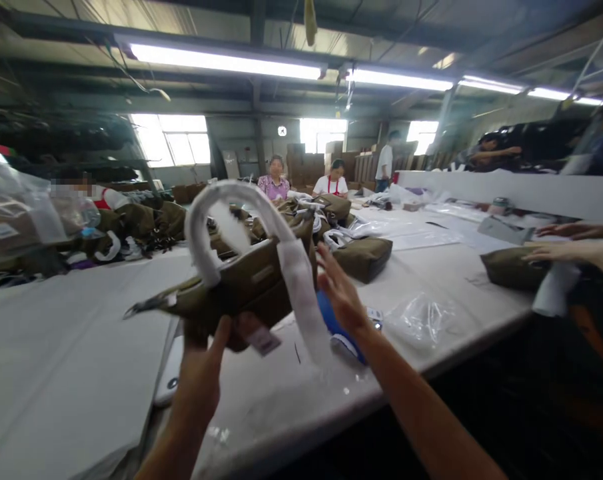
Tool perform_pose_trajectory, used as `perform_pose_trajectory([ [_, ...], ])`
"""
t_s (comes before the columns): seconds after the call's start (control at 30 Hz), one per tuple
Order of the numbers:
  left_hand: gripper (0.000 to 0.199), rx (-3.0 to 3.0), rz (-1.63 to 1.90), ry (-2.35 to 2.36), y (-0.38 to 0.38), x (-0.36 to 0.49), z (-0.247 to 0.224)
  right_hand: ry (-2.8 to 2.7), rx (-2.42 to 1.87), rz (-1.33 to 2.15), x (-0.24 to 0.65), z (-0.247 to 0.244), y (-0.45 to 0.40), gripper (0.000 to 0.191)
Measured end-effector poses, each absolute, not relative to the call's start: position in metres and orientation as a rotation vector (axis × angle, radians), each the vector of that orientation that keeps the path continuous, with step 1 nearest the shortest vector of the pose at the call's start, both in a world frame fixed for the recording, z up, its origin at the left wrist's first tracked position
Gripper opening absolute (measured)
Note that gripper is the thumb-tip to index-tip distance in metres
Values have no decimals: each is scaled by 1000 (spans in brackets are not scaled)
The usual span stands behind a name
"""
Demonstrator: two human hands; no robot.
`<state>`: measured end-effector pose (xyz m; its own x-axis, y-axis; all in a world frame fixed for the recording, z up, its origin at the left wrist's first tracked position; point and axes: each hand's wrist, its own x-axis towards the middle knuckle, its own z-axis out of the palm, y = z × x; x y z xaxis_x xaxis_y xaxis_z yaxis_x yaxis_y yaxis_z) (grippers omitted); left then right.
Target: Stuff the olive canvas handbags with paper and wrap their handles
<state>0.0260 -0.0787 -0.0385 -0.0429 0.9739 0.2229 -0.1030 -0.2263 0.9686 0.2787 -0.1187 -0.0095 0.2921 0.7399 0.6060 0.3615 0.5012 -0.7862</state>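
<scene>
An olive-green bag is held up above the table, tilted, its handle wrapped in white padding and a loose white strip hanging at its right. My left hand grips the bag's underside, with the thumb showing and the other fingers mostly hidden. A small paper tag hangs by the thumb. My right hand is beside the bag's right end, its fingers stretched and apart. Behind that hand a blue object lies on the table; what it is I cannot make out.
On the white table are a clear plastic bag, another olive bag and a white device. A pile of bags stretches across the back. At right, a co-worker's hands touch a dark bag.
</scene>
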Motion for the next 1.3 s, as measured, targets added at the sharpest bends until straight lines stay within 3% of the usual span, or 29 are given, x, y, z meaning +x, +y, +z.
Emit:
perform_pose_trajectory([
  [0.1, 68, 1191, 1274, 671, -50, 104, 27, -1188, -1019, -88, 320, 64, -107, 64],
  [0.2, 69, 1217, 1324, 617, -41, 149, 42, -1211, -1033, -304, 336, 91, -123, 54],
  [0.3, 68, 1368, 1234, 605, -47, 149, 4, -1287, -1221, -234, 331, 55, -153, 40],
  [0.43, 52, 1521, 870, 688, -44, 123, -63, -1518, -1391, 133, 323, -13, -166, 22],
  [0.57, 34, 1578, 751, 715, -19, 110, -99, -1721, -1411, 364, 309, -18, -137, 21],
  [0.8, 30, 1595, 724, 713, 28, 91, -161, -2222, -1235, 614, 260, 0, -36, 23],
  [0.93, 38, 1494, 725, 740, 39, 83, -185, -2395, -1175, 567, 236, -20, 41, 23],
  [1.07, 32, 1441, 672, 750, 46, 87, -193, -2445, -1169, 447, 213, -42, 135, 23],
  [1.3, 30, 1422, 548, 800, 53, 92, -225, -2409, -1514, 311, 176, -93, 310, 31],
])
